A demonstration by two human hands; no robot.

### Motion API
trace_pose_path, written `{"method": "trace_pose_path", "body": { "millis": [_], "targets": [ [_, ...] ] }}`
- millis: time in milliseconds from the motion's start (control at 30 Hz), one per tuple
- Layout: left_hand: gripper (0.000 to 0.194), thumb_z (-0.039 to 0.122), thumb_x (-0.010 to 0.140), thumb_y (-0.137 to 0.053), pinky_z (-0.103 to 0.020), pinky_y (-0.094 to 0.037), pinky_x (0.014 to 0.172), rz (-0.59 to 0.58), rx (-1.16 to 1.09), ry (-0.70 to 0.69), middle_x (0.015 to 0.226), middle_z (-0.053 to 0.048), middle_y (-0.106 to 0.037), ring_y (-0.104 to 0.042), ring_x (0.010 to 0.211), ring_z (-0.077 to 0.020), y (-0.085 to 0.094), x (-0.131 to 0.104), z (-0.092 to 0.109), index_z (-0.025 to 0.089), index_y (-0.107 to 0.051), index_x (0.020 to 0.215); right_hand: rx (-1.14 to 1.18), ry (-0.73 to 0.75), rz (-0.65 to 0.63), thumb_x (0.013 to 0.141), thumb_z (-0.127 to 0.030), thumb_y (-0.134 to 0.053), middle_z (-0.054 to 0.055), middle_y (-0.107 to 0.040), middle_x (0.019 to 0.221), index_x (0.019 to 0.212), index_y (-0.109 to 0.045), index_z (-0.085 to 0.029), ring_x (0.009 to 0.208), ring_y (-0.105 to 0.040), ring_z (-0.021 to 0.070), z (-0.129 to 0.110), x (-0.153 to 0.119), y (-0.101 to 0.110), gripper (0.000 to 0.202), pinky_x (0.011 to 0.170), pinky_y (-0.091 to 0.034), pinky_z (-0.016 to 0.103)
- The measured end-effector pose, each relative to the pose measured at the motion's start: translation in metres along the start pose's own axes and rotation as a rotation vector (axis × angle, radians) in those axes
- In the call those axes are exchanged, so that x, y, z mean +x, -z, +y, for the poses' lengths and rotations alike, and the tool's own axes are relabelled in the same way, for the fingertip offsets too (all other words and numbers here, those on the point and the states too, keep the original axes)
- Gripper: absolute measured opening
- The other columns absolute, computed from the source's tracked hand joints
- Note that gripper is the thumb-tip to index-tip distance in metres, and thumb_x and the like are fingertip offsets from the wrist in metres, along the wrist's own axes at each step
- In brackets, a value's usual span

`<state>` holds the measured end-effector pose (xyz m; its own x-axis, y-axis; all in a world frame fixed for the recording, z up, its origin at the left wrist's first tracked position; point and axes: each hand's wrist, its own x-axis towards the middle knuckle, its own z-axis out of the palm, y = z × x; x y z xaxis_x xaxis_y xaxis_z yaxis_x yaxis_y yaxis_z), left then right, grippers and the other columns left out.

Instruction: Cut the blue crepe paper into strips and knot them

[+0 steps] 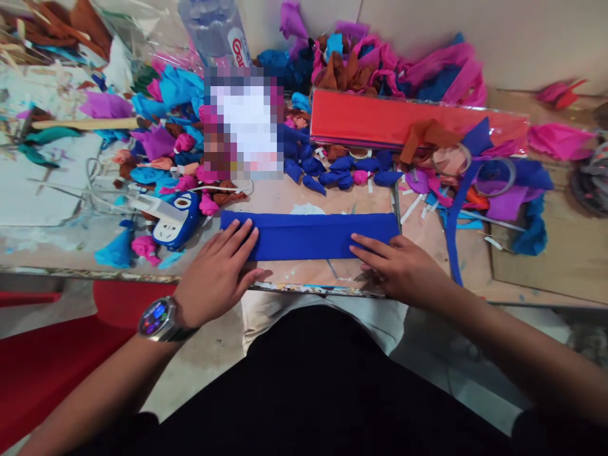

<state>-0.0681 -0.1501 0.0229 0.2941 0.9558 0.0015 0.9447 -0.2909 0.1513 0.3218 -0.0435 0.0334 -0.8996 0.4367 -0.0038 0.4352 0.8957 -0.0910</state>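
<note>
A folded strip of blue crepe paper (304, 237) lies lengthwise along the table's front edge. My left hand (221, 263) rests flat on its left end, fingers stretched out and the thumb apart. At the other end, the extended fingers of my right hand (396, 263) press on the paper. A small dark shape shows under the right hand's curled lower fingers; I cannot make out what it is. Just behind the strip sit several small twisted blue paper pieces (342, 180). A blue-and-white power socket (178, 221) is left of the paper.
Crumpled coloured paper (180, 88) covers the back left, beside a clear plastic bottle (213, 31). A red paper pack (370, 120) lies at the back. Tape rings (494, 176) and a long blue strip (456, 234) are on the right, near cardboard (546, 266). A red chair (114, 304) stands at left.
</note>
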Motion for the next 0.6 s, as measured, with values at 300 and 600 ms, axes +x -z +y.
{"method": "trace_pose_path", "body": {
  "millis": [300,600],
  "targets": [
    [0.088,0.063,0.104,-0.043,-0.057,-0.019,0.134,-0.086,0.019,-0.012,0.179,-0.011,-0.011,-0.012,0.166,-0.0356,-0.004,-0.005,-0.006,0.021,-0.009,0.173,-0.071,-0.076,-0.075,0.093,-0.010,-0.057,0.016,-0.042,0.168,0.154,-0.052,-0.014,0.126,-0.067,0.0330,0.004,-0.021,0.000,0.061,0.091,-0.046,0.050],
    [0.093,0.069,0.102,-0.039,-0.059,-0.018,0.134,-0.085,0.013,-0.082,0.179,-0.015,-0.009,-0.012,0.166,-0.0393,-0.007,-0.007,-0.013,0.016,-0.008,0.172,-0.163,-0.119,-0.098,0.093,-0.010,-0.050,0.020,-0.052,0.161,0.147,-0.058,-0.008,0.120,-0.071,0.0313,0.007,-0.050,0.010,0.054,0.088,-0.043,0.051]
  ]
}}
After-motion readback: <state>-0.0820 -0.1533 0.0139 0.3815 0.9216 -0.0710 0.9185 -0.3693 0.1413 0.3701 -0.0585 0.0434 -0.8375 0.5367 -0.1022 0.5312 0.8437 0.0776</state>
